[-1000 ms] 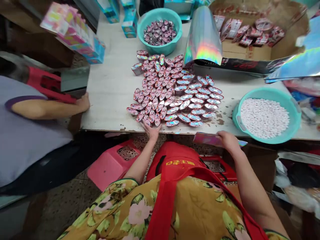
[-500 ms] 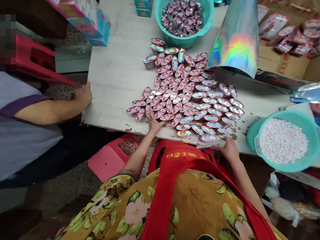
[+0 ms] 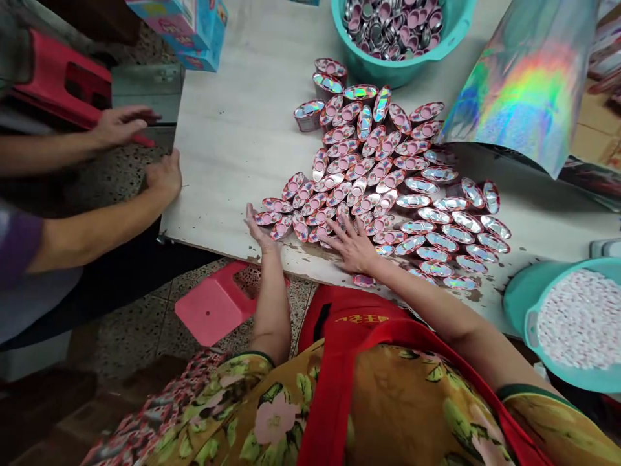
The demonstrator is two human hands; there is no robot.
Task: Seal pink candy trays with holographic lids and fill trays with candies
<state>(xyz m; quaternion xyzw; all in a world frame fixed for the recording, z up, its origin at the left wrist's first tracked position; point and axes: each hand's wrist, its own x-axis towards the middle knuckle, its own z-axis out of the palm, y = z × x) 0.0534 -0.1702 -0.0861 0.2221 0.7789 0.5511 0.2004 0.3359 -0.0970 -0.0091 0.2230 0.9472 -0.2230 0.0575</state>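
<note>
Head cam: left hand (image 3: 260, 228) stands on its edge at the near-left end of the foil cups (image 3: 388, 169), fingers straight and pressed together, palm facing the pile and touching the outermost cups, nothing held. Right hand (image 3: 352, 244) lies flat, palm down, fingers spread wide over the near cups by the table's front edge, approx. mid-pile; no pinch or grasp. The cups are small boat-shaped foil pieces, pink and holographic, packed side by side in a wide patch on the white table (image 3: 228, 139), running from the front edge toward the far teal basin (image 3: 388, 72), which holds more of the same cups. One cup sits right at the table lip below the right wrist. Holographic sheet (image 3: 528, 97) curls up at far right, just beside the pile. 2nd teal basin (image 3: 515, 303) w/ white pellets (image 3: 577, 318) at near right, apart from the hands. Co-worker at left: one hand (image 3: 165, 176) on the table corner, other hand (image 3: 119, 123) nr a red stool (image 3: 63, 84). Pink stool (image 3: 213, 305) on the floor under the table edge. Coloured boxes (image 3: 194, 26) at far left.
</note>
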